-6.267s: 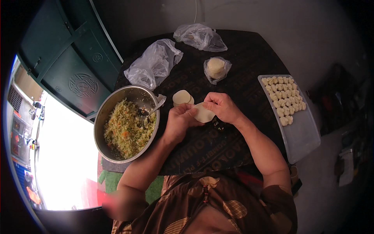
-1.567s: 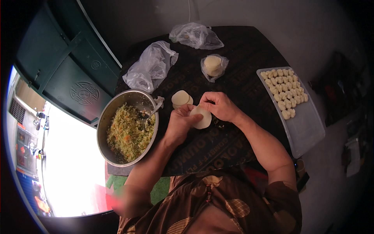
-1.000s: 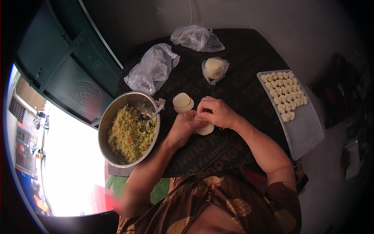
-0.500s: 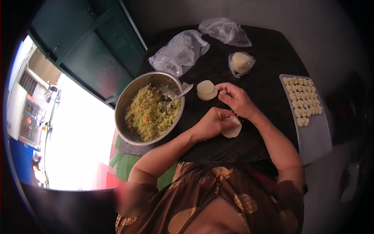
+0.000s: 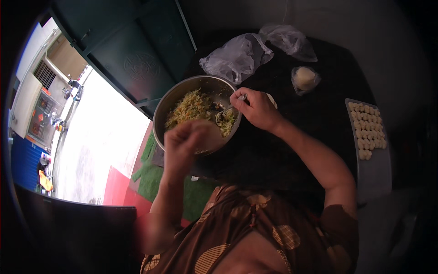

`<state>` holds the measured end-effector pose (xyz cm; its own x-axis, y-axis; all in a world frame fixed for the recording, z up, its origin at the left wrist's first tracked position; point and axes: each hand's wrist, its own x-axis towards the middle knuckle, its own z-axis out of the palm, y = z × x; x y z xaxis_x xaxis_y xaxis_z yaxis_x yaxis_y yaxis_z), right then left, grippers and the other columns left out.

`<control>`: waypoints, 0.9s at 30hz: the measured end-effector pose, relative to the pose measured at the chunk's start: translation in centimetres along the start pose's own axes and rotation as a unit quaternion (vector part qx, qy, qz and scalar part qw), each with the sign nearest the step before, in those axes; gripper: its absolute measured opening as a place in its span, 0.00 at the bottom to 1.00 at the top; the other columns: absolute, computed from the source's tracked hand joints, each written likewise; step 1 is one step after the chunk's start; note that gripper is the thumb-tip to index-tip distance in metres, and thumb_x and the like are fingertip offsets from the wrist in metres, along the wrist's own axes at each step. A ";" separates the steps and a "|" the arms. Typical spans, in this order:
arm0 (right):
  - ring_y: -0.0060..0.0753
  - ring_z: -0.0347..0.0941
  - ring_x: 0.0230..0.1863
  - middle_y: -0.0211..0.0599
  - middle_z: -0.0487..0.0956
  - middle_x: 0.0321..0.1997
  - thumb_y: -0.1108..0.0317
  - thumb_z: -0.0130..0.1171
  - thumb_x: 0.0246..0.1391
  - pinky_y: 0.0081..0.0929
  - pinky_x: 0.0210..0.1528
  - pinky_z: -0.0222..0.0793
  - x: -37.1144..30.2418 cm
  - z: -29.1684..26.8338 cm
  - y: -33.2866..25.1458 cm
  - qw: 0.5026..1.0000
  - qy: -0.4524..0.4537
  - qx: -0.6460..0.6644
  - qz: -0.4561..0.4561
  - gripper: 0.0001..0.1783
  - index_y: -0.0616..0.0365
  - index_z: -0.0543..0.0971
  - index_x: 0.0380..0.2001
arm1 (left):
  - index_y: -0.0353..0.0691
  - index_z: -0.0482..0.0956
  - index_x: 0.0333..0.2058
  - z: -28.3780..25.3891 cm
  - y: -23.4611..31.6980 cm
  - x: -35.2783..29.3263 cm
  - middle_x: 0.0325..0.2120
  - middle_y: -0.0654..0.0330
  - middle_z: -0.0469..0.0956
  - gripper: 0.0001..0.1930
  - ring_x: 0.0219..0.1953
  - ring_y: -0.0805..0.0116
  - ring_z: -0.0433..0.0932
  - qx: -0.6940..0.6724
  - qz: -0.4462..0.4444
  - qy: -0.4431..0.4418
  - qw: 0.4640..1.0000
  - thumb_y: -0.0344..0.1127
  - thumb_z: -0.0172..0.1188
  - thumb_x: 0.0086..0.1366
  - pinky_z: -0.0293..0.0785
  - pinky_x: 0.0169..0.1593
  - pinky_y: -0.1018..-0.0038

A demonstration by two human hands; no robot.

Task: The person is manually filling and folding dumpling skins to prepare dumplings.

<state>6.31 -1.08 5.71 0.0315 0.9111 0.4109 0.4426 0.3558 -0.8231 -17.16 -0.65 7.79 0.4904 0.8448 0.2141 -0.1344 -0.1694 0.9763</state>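
Observation:
A wide metal bowl [image 5: 159,106] holds a chopped vegetable filling [image 5: 188,108], mostly pale green with orange bits. My right hand [image 5: 261,109] is closed around the handle of a metal spoon [image 5: 243,97] at the bowl's right rim; the spoon's lower end sits in the filling. Over the bowl's near side, my left hand [image 5: 182,140] is closed on a thin round dumpling wrapper [image 5: 210,134], blurred by motion. Behind my right hand, a stack of wrappers [image 5: 273,100] shows only at its edge.
Several small shaped dumplings [image 5: 365,128] stand in rows on a tray [image 5: 375,176] at the right. Farther back on the dark table [image 5: 292,150] lie a bagged wrapper stack [image 5: 305,78] and two crumpled plastic bags [image 5: 235,58] [image 5: 292,41]. A green door [image 5: 137,50] stands at the left.
My left hand has carried the wrapper leftward over the bowl. My right hand has moved left from beside the wrapper stack and taken hold of the spoon. The view has shifted.

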 end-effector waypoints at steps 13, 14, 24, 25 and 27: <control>0.38 0.73 0.36 0.37 0.77 0.31 0.74 0.56 0.55 0.31 0.38 0.70 5.8 0.0 -0.4 0.958 -0.023 -0.128 -0.254 0.05 0.62 0.78 0.35 | 0.31 0.79 0.38 -4.9 -2.3 3.4 0.32 0.60 0.80 0.11 0.34 0.74 0.77 0.010 0.075 0.194 0.978 0.33 0.56 0.66 0.74 0.42 0.78; 0.38 0.73 0.36 0.37 0.77 0.31 0.75 0.56 0.54 0.31 0.39 0.70 6.5 0.4 0.2 0.953 -0.025 -0.127 -0.274 0.05 0.61 0.78 0.35 | 0.31 0.79 0.38 -4.8 -2.4 3.4 0.32 0.60 0.80 0.11 0.34 0.74 0.77 0.012 0.075 0.194 0.978 0.33 0.56 0.66 0.74 0.42 0.78; 0.35 0.74 0.34 0.37 0.77 0.31 0.72 0.56 0.55 0.29 0.37 0.70 4.8 -0.6 -0.6 0.964 -0.113 -0.097 -0.219 0.06 0.62 0.79 0.34 | 0.30 0.79 0.38 -5.3 -2.6 3.1 0.33 0.60 0.80 0.11 0.35 0.74 0.77 0.007 0.063 0.204 0.977 0.33 0.56 0.65 0.73 0.43 0.78; 0.33 0.74 0.34 0.37 0.77 0.31 0.72 0.55 0.56 0.28 0.37 0.70 4.1 -1.5 -1.3 0.969 -0.142 -0.078 -0.188 0.06 0.62 0.79 0.34 | 0.30 0.79 0.38 -5.4 -2.8 3.1 0.33 0.60 0.80 0.11 0.35 0.74 0.77 0.005 0.058 0.203 0.977 0.33 0.56 0.65 0.73 0.43 0.78; 0.29 0.74 0.32 0.36 0.76 0.30 0.73 0.55 0.56 0.26 0.35 0.70 3.5 -2.2 -1.0 0.971 -0.103 -0.058 -0.210 0.06 0.61 0.79 0.34 | 0.30 0.79 0.39 -5.0 -2.6 3.4 0.33 0.60 0.80 0.11 0.35 0.74 0.77 0.002 0.060 0.202 0.977 0.33 0.56 0.65 0.73 0.43 0.78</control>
<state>7.95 1.33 8.84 -0.3480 0.7174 0.6036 0.4760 0.6898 -0.5455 -19.44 5.19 5.88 0.0904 0.9500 0.2988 -0.1655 -0.2815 0.9452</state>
